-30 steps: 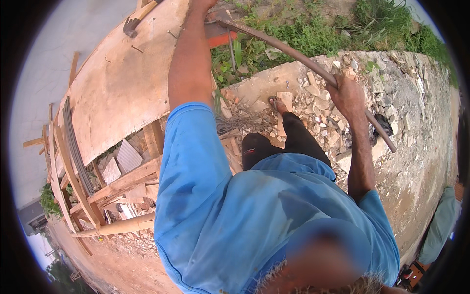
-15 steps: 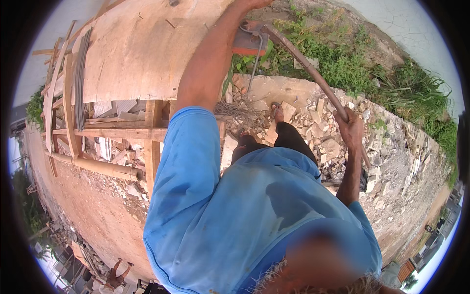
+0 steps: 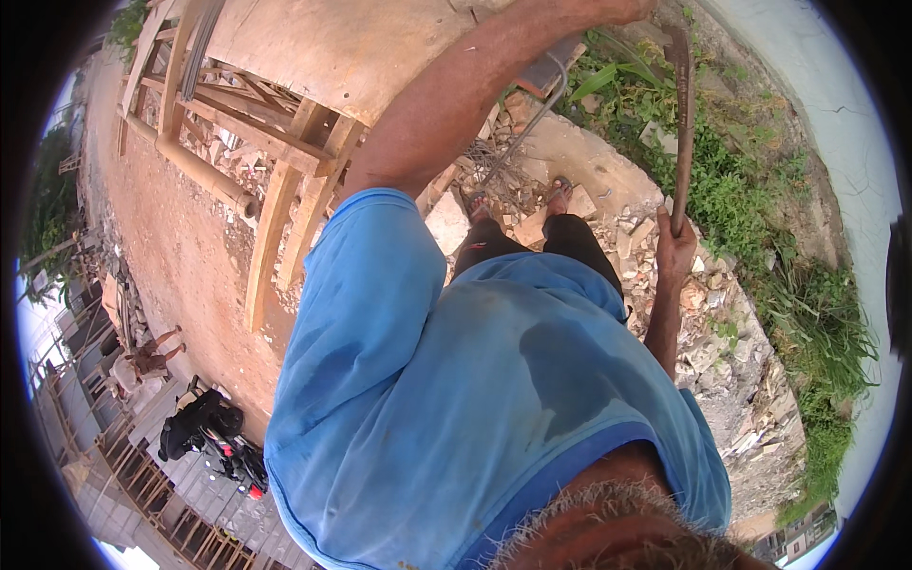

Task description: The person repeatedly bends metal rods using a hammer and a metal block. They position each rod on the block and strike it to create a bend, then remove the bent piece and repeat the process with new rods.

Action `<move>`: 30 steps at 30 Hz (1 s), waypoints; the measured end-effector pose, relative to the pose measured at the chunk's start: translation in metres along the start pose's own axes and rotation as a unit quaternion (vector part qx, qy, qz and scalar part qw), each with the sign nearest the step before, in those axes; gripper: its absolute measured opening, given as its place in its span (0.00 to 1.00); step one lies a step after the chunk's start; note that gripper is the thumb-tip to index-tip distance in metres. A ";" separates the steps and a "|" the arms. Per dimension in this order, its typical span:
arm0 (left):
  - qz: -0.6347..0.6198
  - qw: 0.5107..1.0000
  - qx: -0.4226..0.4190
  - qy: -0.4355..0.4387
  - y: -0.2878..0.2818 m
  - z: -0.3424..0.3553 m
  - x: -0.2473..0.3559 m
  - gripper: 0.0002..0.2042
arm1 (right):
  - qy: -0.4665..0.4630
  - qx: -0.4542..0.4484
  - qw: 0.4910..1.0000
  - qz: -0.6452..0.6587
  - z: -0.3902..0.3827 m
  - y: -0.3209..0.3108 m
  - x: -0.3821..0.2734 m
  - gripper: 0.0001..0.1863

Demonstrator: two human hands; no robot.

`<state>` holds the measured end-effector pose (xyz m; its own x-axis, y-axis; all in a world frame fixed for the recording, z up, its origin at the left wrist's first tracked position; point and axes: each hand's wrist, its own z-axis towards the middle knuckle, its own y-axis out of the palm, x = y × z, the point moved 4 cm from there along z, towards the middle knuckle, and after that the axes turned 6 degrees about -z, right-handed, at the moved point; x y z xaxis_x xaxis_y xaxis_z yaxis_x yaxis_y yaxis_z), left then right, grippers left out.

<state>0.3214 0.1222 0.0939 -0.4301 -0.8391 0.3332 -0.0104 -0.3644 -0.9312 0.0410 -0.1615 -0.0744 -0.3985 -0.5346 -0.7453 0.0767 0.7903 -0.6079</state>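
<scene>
My right hand [image 3: 676, 249] is closed round the lower end of a long brown rusty bar [image 3: 682, 142], whose upper end looks notched. The bar points away from me, over the weeds. My left arm stretches across the plywood board, and my left hand [image 3: 629, 9] sits at the top edge of the picture, its fingers mostly cut off. Below that forearm lies a dark block with an orange side [image 3: 543, 78]. A thin bent steel rod [image 3: 532, 128] hooks round beside the block and slants down toward my feet.
The plywood board [image 3: 313, 52] with upright nails rests on a timber frame [image 3: 275, 228] at the left. Broken rubble [image 3: 703, 294] covers the ground by my feet. Weeds [image 3: 731, 161] grow along a pale wall [image 3: 836, 123]. Farther off are a person [image 3: 147, 364] and a motorbike [image 3: 223, 437].
The bar's far end has swung away from the block to the right, now standing over the weeds. My left hand has moved right along the top edge. The whole view has turned.
</scene>
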 end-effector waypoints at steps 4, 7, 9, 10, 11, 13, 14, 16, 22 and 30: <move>-0.066 0.996 0.031 0.057 0.024 -0.078 0.072 0.16 | 0.008 0.036 0.998 -0.059 0.020 -0.006 0.065 0.19; -0.147 0.988 -0.039 0.017 0.088 -0.137 0.090 0.12 | 0.050 -0.008 0.985 -0.168 0.034 -0.016 0.135 0.28; -0.164 0.984 -0.069 -0.001 0.137 -0.170 0.089 0.11 | -0.008 0.047 0.990 -0.131 0.034 -0.018 0.177 0.24; -0.141 0.984 -0.110 -0.016 0.165 -0.180 0.086 0.09 | -0.012 -0.041 0.987 -0.158 0.040 -0.021 0.200 0.33; -0.078 0.984 -0.152 -0.045 0.193 -0.190 0.080 0.08 | 0.143 -0.062 0.969 -0.193 0.041 -0.023 0.233 0.38; -0.043 0.986 -0.140 -0.075 0.231 -0.211 0.054 0.06 | 0.193 -0.094 0.948 -0.233 0.045 -0.022 0.263 0.38; -0.029 0.985 -0.148 -0.089 0.246 -0.219 0.046 0.06 | 0.189 -0.103 0.949 -0.232 0.045 -0.022 0.270 0.38; -0.008 0.978 -0.136 -0.155 0.264 -0.237 0.018 0.06 | 0.174 -0.114 0.951 -0.226 0.045 -0.024 0.272 0.38; 0.024 0.957 -0.188 -0.217 0.289 -0.291 -0.055 0.12 | 0.171 -0.087 0.956 -0.223 0.040 -0.022 0.229 0.37; -0.115 0.896 -0.341 -0.261 0.291 -0.347 -0.012 0.14 | 0.161 -0.075 0.965 -0.195 0.041 -0.008 0.191 0.37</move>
<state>0.0100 0.1664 -0.2328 0.1338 -0.9125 0.3866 -0.6695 -0.3709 -0.6436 0.0023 -0.2824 -0.2228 -0.6350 -0.6981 -0.3307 -0.2592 0.5959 -0.7601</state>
